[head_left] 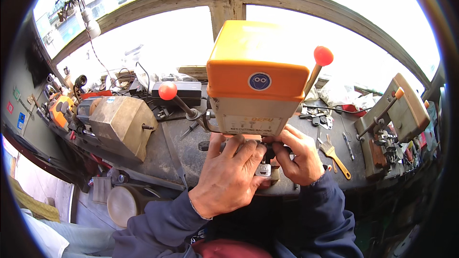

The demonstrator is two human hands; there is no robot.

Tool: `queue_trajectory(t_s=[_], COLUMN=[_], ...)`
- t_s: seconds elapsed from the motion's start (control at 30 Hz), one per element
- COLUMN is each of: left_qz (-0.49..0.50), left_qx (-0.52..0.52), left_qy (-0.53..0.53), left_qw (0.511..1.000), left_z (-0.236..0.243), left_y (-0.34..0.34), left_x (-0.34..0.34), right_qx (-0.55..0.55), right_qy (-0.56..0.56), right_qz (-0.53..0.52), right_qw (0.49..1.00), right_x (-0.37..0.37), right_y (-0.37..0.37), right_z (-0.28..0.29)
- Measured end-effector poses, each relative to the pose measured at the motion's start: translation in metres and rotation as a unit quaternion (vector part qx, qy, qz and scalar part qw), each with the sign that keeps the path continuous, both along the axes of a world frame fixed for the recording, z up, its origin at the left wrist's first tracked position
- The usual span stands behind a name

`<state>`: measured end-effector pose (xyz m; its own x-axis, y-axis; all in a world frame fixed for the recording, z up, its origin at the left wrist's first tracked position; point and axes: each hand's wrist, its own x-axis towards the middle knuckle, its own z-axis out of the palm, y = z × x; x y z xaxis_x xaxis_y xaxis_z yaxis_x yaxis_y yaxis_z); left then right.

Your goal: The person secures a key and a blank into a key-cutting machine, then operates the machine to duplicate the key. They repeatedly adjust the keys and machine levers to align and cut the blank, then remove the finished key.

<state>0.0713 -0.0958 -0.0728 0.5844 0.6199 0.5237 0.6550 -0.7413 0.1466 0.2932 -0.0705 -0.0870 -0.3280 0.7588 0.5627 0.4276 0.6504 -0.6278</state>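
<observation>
A key cutting machine (260,74) with an orange hood and a cream lower front stands right before me. Under its front edge, my left hand (227,177) bends its fingers over the clamp area, and its thumb lies beside a silver key head (263,169) that points toward me. What those fingers grip is hidden by the hand. From the other side, my right hand (300,155) closes thumb and fingers around a dark knob (270,152) at the clamp. Red-balled levers rise at the machine's left (167,91) and right (323,56).
At left sits a grinder-like motor unit (119,119). A yellow-handled brush (334,155), a pen (348,145) and several keys (324,118) lie on the bench to the right, before a second beige machine (397,110). Behind is a window frame (227,0).
</observation>
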Motion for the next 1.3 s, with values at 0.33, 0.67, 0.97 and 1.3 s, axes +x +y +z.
queue_trajectory(t_s=[0.33,0.67,0.97,1.3], left_qz=[-0.029,-0.041,-0.049,-0.051], left_qx=[-0.025,-0.018,-0.013,-0.018], left_qy=[-0.007,0.032,0.054,0.060], left_qw=[0.999,0.999,0.997,0.997], left_z=[0.007,0.012,0.015,0.015], left_y=[0.004,0.006,0.008,0.009], left_x=[-0.004,-0.005,-0.004,-0.005], right_qx=[-0.072,-0.109,-0.184,-0.096], right_qy=[0.070,0.088,0.146,0.048], right_qz=[0.001,-0.012,0.006,-0.051], right_qw=[0.995,0.990,0.972,0.993], right_x=[0.001,0.001,0.010,0.034], right_y=[0.005,0.002,-0.002,-0.027], right_z=[-0.010,-0.002,-0.011,-0.017])
